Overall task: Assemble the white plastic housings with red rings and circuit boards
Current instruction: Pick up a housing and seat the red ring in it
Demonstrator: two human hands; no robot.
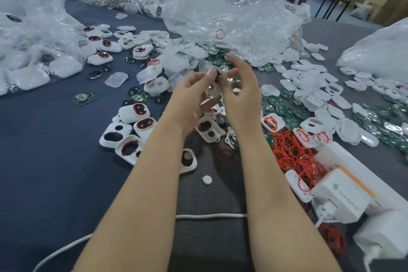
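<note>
Left hand, right hand, one housing

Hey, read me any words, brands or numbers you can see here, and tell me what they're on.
White charger block: a zigzag logo and a short slanted word, possibly ending "NEO"; too blurred to be sure.
Green circuit boards: any print is too small to read.
No other text shows.

white charger | lightning-bolt logo | blurred lettering, only "NEO" legible
</note>
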